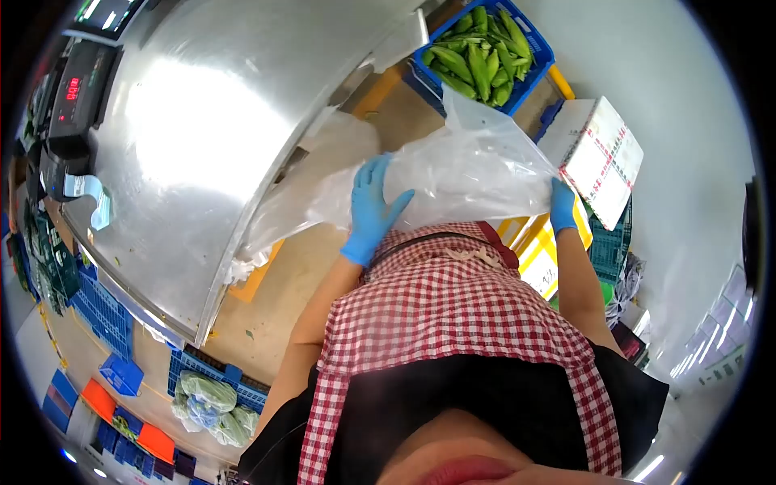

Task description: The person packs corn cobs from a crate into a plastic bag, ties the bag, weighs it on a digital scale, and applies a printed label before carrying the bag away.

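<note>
A large clear plastic bag point(469, 166) stretches in front of my checked apron, its left part trailing down beside the metal table's edge. My left hand point(373, 202), in a blue glove, lies against the bag with fingers together and thumb spread apart. At the bag's right end is my right hand point(563, 202), also gloved in blue, with its fingers bent at the plastic edge; what lies between the fingertips is too small to make out.
The metal table point(267, 48) fills the left, with a scale point(81, 97) on it. A blue crate point(533, 48) of green corn stands ahead. A white box point(602, 158) and yellow-white boxes point(540, 255) are at the right. Another blue crate point(182, 364) is lower left.
</note>
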Available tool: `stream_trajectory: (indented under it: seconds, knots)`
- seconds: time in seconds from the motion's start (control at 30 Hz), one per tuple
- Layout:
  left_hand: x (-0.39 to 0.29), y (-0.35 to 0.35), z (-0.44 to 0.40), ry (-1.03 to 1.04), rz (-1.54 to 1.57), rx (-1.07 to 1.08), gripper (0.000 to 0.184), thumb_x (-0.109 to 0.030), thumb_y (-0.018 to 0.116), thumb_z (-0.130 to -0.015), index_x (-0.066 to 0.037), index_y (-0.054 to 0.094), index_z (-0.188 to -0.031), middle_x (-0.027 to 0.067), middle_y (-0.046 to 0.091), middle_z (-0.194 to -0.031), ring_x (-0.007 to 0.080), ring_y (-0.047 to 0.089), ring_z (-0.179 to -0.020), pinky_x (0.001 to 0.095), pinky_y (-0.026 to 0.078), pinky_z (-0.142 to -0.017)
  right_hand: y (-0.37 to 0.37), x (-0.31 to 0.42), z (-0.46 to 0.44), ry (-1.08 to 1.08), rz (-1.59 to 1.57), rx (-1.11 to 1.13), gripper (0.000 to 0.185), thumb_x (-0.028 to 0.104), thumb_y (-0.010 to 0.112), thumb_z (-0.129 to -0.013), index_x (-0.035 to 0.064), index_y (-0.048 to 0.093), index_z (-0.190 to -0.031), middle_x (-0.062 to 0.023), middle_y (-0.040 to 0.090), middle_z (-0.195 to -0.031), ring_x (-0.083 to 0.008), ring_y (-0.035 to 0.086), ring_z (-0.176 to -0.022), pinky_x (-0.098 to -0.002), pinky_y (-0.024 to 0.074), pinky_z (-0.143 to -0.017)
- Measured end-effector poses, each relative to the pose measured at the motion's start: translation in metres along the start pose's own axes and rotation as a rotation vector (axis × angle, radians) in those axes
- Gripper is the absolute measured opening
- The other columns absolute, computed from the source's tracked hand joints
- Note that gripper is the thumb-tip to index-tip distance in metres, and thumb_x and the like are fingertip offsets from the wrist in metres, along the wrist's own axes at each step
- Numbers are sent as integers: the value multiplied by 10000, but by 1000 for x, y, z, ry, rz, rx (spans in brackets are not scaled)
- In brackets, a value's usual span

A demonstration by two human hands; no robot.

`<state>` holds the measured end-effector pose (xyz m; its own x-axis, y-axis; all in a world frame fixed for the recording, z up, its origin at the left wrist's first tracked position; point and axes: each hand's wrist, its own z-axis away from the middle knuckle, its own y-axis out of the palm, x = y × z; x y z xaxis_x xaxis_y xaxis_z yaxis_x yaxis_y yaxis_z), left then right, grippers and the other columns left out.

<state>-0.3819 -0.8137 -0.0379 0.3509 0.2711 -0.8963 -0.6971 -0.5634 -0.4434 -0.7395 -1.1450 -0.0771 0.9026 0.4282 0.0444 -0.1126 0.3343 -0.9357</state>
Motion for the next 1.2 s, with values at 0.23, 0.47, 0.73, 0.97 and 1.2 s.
stream_trajectory:
  seconds: [0.23, 0.47, 0.73, 0.97, 1.2]
  knots:
    - [-75, 115, -89, 309, -201, 30, 919, -476, 720, -621, -75, 305, -1337, 210, 393, -1286, 381, 361, -1187, 423, 329, -967, -135, 111, 11, 73, -1079, 127, 255, 193, 576, -823, -23, 625, -951, -31, 606, -866, -110, 537, -762, -238, 442, -711]
    - [-110, 244, -113, 10, 154, 813, 474, -293, 646, -762, -42, 527, -1146, 146, 585, -1045, 242, 574, -908, 334, 444, -801, -188, 84, -31, -216, -982, 43, 252, 191, 593, -819, -12, 596, -969, -59, 580, -792, -96, 507, -725, -244, 427, -683]
    - [-124, 231, -55, -504, 127, -46, 270, -208, 563, -782, 61, 585, -785, 63, 558, -588, 136, 491, -532, 315, 395, -495, -66, 61, -6, -517, -612, -95, 963, 390, 719, -646, 47, 186, -1371, -222, 447, -1233, -341, 471, -1106, -405, 386, -919]
    - [-114, 126, 18, -543, -143, 20, 259, -103, 602, -699, 21, 593, -926, 84, 578, -770, 191, 535, -697, 307, 433, -635, 34, 66, -66, -631, -539, 307, 306, 182, 514, -760, 64, 582, -1035, -164, 606, -970, -329, 570, -880, -382, 449, -782]
    - [-65, 95, 24, -575, -360, -443, 314, -39, 565, -704, -6, 590, -1015, 88, 604, -885, 217, 568, -771, 309, 457, -702, -10, 72, -146, -705, -463, 126, 161, 151, 506, -771, 96, 617, -873, -123, 613, -841, -304, 573, -802, -386, 456, -716]
